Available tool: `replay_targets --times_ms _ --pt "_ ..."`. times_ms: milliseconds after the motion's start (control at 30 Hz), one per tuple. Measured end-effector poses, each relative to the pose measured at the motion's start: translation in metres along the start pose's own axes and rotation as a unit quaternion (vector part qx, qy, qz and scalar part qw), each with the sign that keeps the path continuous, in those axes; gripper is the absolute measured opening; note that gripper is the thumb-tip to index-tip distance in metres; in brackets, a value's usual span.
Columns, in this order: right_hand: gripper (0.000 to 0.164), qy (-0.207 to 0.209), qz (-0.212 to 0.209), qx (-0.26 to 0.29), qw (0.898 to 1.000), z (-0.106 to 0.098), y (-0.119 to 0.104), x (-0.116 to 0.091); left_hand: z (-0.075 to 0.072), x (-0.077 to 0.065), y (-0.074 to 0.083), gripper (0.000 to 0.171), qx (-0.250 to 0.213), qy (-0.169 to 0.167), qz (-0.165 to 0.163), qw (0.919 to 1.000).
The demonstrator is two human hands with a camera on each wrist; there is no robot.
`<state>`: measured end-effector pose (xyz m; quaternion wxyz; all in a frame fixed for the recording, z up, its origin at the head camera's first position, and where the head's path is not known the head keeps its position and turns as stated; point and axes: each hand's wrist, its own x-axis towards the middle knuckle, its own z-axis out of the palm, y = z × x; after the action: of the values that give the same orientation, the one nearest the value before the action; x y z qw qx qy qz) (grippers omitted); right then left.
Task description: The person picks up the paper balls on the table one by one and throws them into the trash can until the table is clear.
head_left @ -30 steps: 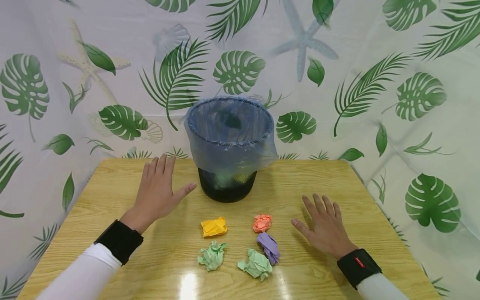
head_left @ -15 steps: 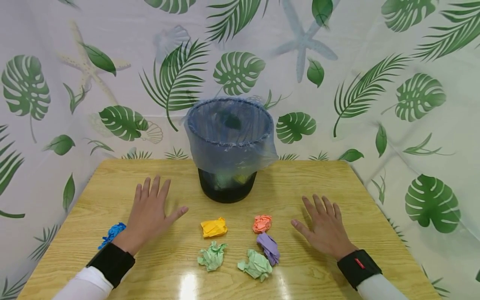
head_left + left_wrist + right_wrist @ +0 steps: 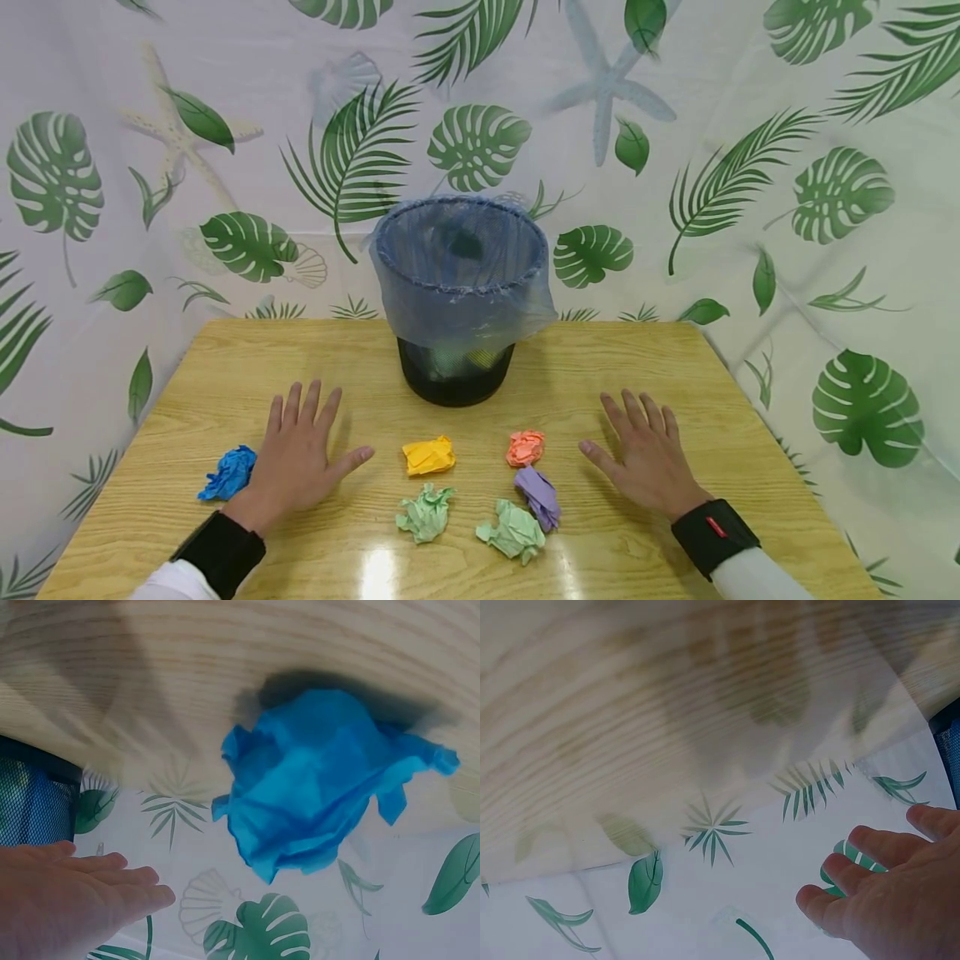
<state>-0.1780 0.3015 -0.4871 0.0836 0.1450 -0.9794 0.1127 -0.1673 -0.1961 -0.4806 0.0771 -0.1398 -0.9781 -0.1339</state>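
My left hand point(image 3: 296, 458) lies palm down over the left side of the table, fingers extended and thumb out, holding nothing. Just left of its wrist sits a crumpled blue paper ball point(image 3: 228, 473), large in the left wrist view point(image 3: 315, 780). Between the hands are a yellow paper ball point(image 3: 429, 456), an orange one, a purple one point(image 3: 537, 497) and two pale green paper balls point(image 3: 425, 512). The orange paper ball point(image 3: 525, 448) is nearest to my right hand point(image 3: 647, 458), which is spread palm down with nothing in it.
A black mesh wastebasket point(image 3: 455, 375) stands at the table's back middle, a translucent bluish bag point(image 3: 465, 312) folded over its rim. Behind the wooden table point(image 3: 600, 358) hangs a white cloth point(image 3: 675, 83) printed with green leaves.
My left hand has drawn back toward the near edge, uncovering the blue paper ball beside its wrist. The right hand has barely shifted.
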Motion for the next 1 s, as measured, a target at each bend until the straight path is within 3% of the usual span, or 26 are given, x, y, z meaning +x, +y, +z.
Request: replay_targets --times_ms 533,733,1000 --pt "0.073 0.001 -0.033 0.028 0.999 -0.001 -0.027 0.011 0.002 -0.003 -0.001 0.099 -0.001 0.002 -0.001 1.0" --pt "0.07 -0.003 -0.1 0.043 0.994 0.001 -0.039 0.022 0.003 -0.003 -0.001 0.1 -0.004 0.001 -0.003 1.0" --pt "0.071 -0.041 -0.189 0.079 0.978 0.001 -0.055 0.031 0.001 -0.004 0.0 0.099 0.0 0.005 -0.001 1.0"
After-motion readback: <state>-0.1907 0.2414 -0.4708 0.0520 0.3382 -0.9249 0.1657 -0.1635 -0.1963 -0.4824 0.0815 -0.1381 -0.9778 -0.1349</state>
